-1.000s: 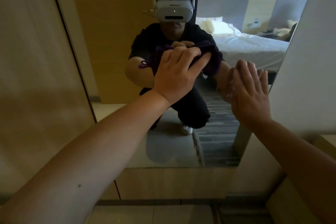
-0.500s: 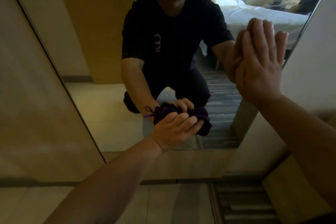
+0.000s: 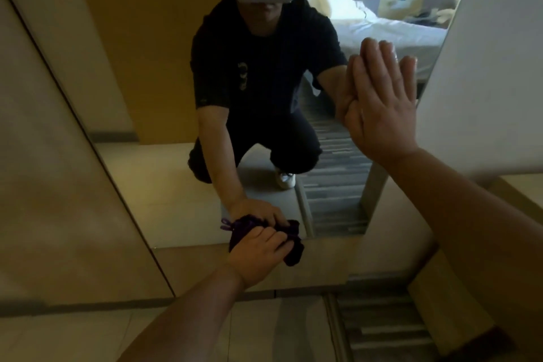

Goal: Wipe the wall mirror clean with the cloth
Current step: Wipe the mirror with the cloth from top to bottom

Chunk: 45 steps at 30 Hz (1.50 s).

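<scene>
The person is crouching before the wall mirror (image 3: 164,173), and the left hand (image 3: 258,256) is gripping a bunched purple cloth (image 3: 293,253), fingers curled over it, pressing it against the glass at the mirror's bottom edge. The cloth is straddling that edge, part on the glass and part overhanging the tan panel (image 3: 205,267) just below. The right hand (image 3: 382,103) is lying flat, fingers straight and together, palm against the glass near the mirror's right edge, well above the cloth; it is holding nothing and appears to be bracing. The cloth is lying directly under the left palm, its bulk trailing toward the right of the knuckles. The mirror's long axis is running up and away from the person, so unwiped glass can only lie above and to either side of the cloth; downward there is no glass left. To the left, open glass is stretching toward the slanting left edge beside the wall (image 3: 44,156). To the right, the run is shorter before the right edge. The next stroke is probably sideways along the bottom or back upward.
</scene>
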Each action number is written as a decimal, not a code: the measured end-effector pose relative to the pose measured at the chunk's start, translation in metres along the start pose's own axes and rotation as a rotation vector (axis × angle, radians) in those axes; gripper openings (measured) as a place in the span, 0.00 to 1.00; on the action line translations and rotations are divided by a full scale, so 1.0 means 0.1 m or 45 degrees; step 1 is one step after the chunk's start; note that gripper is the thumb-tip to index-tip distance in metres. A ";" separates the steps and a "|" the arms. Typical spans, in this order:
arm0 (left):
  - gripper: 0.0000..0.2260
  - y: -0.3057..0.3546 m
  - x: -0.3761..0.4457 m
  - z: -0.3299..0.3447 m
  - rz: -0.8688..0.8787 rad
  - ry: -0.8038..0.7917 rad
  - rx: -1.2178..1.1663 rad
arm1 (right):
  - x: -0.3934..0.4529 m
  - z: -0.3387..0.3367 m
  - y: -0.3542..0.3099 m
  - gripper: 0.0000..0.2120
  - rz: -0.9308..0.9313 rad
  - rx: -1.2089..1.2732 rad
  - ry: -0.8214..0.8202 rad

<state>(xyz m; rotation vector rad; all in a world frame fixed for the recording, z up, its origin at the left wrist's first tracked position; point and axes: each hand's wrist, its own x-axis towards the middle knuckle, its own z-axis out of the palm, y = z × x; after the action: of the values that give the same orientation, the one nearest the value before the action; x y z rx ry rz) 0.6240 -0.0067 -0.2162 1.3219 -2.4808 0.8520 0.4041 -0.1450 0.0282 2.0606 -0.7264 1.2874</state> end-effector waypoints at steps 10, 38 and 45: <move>0.14 -0.83 1.26 -1.77 -0.264 0.837 0.045 | 0.02 -0.27 0.09 0.21 -0.009 0.150 -0.113; 0.17 0.02 0.77 -0.06 0.058 0.423 0.282 | -0.08 -0.18 0.48 0.21 0.069 0.080 0.058; 0.21 0.22 0.50 -0.05 0.000 0.043 0.018 | -0.32 -0.38 0.60 0.23 0.220 0.138 -0.100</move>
<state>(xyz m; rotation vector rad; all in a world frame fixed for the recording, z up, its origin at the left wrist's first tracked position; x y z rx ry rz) 0.5770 -0.0296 -0.1992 1.3014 -2.4538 0.8861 0.3270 -0.1536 0.0242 2.1849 -0.9049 1.3727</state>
